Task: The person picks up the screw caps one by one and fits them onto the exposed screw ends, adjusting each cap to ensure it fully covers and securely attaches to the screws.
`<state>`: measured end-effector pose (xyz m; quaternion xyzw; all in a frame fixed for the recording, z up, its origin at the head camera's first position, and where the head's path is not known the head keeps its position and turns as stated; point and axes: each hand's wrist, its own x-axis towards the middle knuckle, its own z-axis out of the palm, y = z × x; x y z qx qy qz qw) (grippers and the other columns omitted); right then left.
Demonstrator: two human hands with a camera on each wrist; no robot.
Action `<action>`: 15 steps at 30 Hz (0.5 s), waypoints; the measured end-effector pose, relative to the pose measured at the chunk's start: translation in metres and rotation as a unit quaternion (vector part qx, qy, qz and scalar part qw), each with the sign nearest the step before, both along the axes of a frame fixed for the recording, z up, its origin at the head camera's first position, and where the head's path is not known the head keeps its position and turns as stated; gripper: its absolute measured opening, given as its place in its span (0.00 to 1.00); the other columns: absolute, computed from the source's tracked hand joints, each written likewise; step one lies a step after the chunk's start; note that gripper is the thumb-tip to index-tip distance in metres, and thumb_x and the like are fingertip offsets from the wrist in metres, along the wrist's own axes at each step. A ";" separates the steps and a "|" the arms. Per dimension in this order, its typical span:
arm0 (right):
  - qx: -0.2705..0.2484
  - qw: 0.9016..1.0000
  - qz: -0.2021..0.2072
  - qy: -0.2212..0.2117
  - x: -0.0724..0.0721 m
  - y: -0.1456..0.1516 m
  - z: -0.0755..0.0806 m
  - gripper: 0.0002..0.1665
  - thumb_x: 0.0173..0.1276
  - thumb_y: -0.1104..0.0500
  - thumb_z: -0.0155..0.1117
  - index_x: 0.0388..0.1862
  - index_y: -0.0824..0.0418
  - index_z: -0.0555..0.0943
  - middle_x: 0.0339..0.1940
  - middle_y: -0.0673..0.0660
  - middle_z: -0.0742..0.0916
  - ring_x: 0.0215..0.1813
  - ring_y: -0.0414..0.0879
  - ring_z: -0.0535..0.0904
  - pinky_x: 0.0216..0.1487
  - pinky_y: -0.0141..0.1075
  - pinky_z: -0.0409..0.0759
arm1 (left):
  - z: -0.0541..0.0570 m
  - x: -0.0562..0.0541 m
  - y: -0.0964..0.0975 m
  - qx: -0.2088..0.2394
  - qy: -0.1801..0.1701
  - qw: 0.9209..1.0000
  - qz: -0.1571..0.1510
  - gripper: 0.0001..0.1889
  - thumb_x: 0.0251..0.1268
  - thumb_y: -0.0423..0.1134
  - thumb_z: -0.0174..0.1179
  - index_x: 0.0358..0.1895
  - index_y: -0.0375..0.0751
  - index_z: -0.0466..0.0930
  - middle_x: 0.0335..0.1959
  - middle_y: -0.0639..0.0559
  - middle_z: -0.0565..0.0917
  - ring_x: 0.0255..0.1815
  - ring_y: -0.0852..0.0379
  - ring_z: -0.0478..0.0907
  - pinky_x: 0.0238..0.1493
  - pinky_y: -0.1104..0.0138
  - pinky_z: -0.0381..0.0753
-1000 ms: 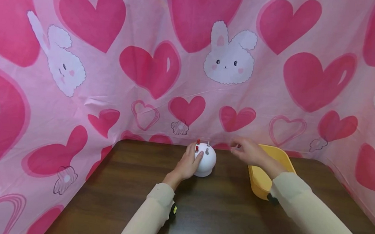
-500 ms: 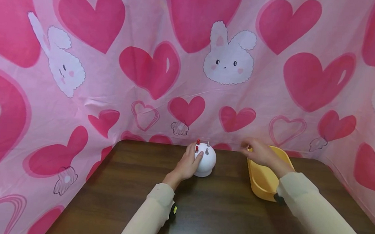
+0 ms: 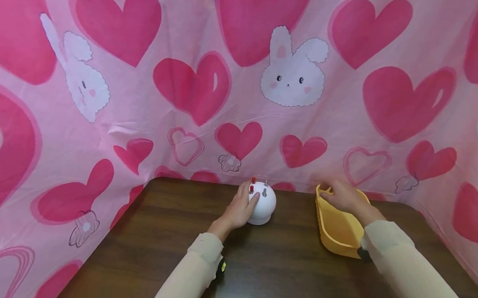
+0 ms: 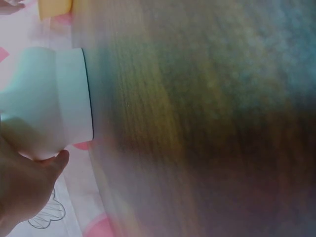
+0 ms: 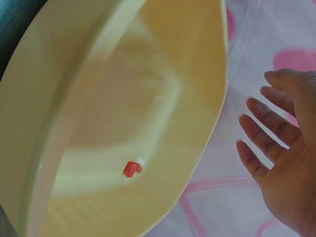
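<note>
A white ball-shaped stand (image 3: 265, 209) with a short round base sits on the table. From its top rise two posts with red caps (image 3: 252, 188) and two bare metal posts (image 3: 264, 193). My left hand (image 3: 237, 209) grips its left side, thumb across the front. In the left wrist view, part of that hand (image 4: 27, 190) lies against the smooth white side. My right hand (image 3: 344, 197) is above the far end of a yellow basket (image 3: 341, 247). Its fingers are spread with nothing held in the right wrist view. Small red caps (image 5: 132, 169) lie inside the basket.
The dark wooden table (image 3: 279, 274) extends in front of both arms. A pink cloth (image 3: 197, 38) with hearts and rabbits hangs behind the table and along its sides. The yellow basket stands right of the white stand, near the back edge.
My right hand has moved right, from beside the white stand to above the yellow basket. The left hand and the stand have stayed in place.
</note>
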<state>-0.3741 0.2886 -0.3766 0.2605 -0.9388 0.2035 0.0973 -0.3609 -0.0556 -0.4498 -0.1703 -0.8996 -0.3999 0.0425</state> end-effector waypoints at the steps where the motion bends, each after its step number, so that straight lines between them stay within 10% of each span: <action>1: 0.001 1.000 0.000 0.001 -0.001 0.002 -0.001 0.20 0.68 0.64 0.68 0.59 0.67 0.81 0.44 0.64 0.88 0.49 0.63 0.83 0.54 0.61 0.80 | 0.000 0.000 0.000 0.002 0.001 1.000 -0.001 0.37 0.80 0.62 0.41 0.82 0.47 0.46 0.80 0.46 0.54 0.76 0.42 0.61 0.71 0.38 0.63; 15: 0.030 0.998 -0.041 -0.042 -0.005 0.020 -0.004 0.22 0.69 0.62 0.67 0.58 0.73 0.78 0.45 0.68 0.86 0.50 0.67 0.82 0.53 0.65 0.78 | 0.001 -0.001 0.000 0.005 0.001 1.000 0.003 0.38 0.80 0.63 0.40 0.82 0.45 0.47 0.80 0.44 0.54 0.77 0.40 0.61 0.70 0.36 0.63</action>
